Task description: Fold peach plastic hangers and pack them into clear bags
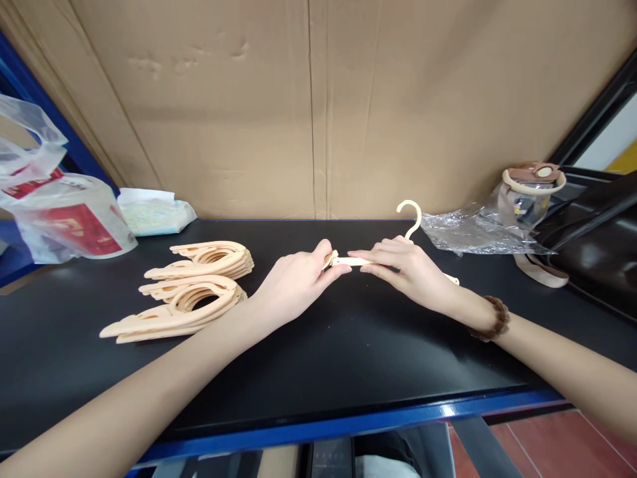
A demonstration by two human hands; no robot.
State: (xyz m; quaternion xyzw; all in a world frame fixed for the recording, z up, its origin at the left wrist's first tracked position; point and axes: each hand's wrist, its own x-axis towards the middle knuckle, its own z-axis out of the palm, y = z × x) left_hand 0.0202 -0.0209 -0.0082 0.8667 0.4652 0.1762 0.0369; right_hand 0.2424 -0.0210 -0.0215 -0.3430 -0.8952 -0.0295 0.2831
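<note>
A cream plastic hanger [411, 214] is held between both hands above the black tabletop, its hook rising behind the right hand. My left hand [298, 279] pinches the hanger's left end, where a small piece sticks up between thumb and fingers. Around the middle of the arm, my right hand [408, 269] grips with thumb below and fingers on top, hiding most of the hanger's body. The right tip shows just past that wrist. To the left lie two stacks of folded cream hangers, a rear stack [239, 255] and a front stack [164, 317], close to my left forearm.
A cardboard sheet [223, 119] stands behind the black table [318, 372], which has a blue front edge. At left are a plastic bag [74, 219] and a tissue pack [156, 216]. Clear plastic wrap [462, 229], a strapped bottle [527, 199] and a dark bag [597, 232] are at right.
</note>
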